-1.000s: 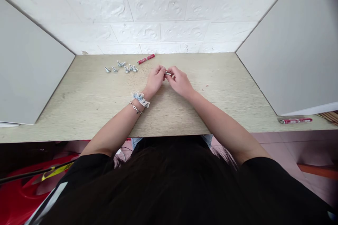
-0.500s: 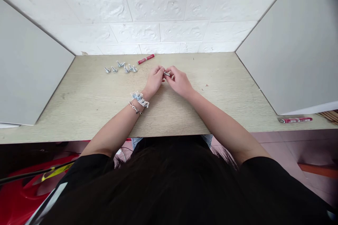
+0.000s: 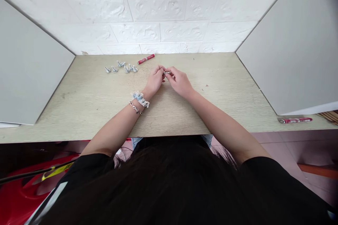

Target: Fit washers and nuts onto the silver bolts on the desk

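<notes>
Hardly any change — L hand point(image 3: 155, 79) & R hand point(image 3: 179, 82) stay together mid-desk, fingertips point(image 3: 161, 70) clamped on a small silver bolt point(image 3: 166, 72). Loose bolts point(image 3: 126, 69) sit on the pale wood-grain desk point(image 3: 79, 112) to the left, just by a red tube point(image 3: 145, 59) — not touched.

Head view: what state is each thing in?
Small metal fastener, pinched between both hands
Left hand, fingers closed on the fastener
Right hand, fingers closed on the fastener
Metal bolts, lying loose in a cluster on the tabletop
Red tube, lying beside the bolts
Second red tube, lying at the table's right end
</notes>
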Demonstrator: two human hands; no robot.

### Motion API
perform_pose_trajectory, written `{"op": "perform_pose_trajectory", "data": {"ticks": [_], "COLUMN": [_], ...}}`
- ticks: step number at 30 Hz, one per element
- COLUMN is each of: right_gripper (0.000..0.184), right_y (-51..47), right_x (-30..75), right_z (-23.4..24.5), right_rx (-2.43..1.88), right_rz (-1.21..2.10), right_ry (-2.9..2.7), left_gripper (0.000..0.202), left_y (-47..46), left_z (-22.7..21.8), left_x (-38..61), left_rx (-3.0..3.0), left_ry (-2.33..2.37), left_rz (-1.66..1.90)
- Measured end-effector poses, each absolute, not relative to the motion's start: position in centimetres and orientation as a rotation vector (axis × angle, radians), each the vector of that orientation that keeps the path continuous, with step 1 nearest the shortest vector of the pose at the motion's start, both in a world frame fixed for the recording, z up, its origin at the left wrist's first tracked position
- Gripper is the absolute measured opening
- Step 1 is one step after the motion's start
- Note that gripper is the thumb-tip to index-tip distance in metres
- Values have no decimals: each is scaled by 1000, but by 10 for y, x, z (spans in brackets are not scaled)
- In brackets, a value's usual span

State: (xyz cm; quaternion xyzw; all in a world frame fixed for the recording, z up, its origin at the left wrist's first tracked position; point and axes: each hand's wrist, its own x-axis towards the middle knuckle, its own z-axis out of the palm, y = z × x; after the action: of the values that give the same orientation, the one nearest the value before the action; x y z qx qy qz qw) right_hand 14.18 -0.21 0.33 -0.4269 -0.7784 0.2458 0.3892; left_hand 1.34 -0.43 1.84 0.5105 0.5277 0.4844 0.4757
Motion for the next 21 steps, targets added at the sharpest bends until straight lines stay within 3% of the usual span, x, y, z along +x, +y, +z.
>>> {"op": "perform_pose_trajectory", "data": {"ticks": [21], "right_gripper": [26], "right_y": [-4], "right_x": [141], "right_z": [7], "right_rx": [-1134], "right_rz": [617], "right_ry": [-2020], "left_gripper": [14], "left_y": [-8], "left_z": [23], "left_x": [14], "left_rx": [1136], "left_ry": [1238], "left_rz": [1207]}}
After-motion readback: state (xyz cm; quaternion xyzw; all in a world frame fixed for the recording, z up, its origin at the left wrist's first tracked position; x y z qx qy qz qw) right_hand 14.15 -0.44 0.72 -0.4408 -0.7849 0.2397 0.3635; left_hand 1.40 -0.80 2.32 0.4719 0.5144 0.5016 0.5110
